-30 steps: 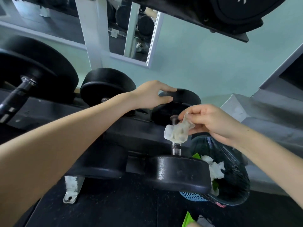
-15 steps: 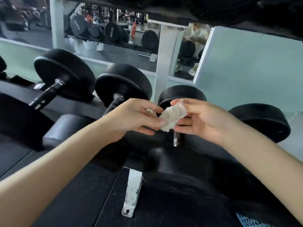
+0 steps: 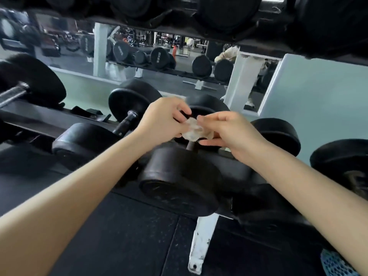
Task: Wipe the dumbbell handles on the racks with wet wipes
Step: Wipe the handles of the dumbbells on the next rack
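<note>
— Head view, centre of frame?
— Left hand (image 3: 162, 121) and right hand (image 3: 229, 132) close together, both pinching one crumpled wipe (image 3: 192, 129) between fingertips, bunched in the small gap between them.

— Wipe against the handle?
— Held just above the handle (image 3: 190, 146), only a short dark stub of it visible below the wipe. Touching or not: cannot tell.

— Which dumbbell?
— Centre dumbbell (image 3: 179, 182), near head large in lower middle, far head hidden mostly behind the hands.

— Around it?
— Left of centre, a second dumbbell (image 3: 87, 144) with bare handle angled up right. Far left, a third (image 3: 29, 84), handle partly out of frame. Right edge, more black heads. All lying on a black rack (image 3: 39, 120).

— Anything in the way?
— Upper rack shelf (image 3: 199, 20) with dumbbells overhanging across the top of frame. White rack foot (image 3: 201, 242) at bottom centre on the dark floor. Blue mesh basket (image 3: 334, 263) at lower right corner, partly behind the right forearm. Mirror (image 3: 159, 56) across upper middle, reflecting further racks.
</note>
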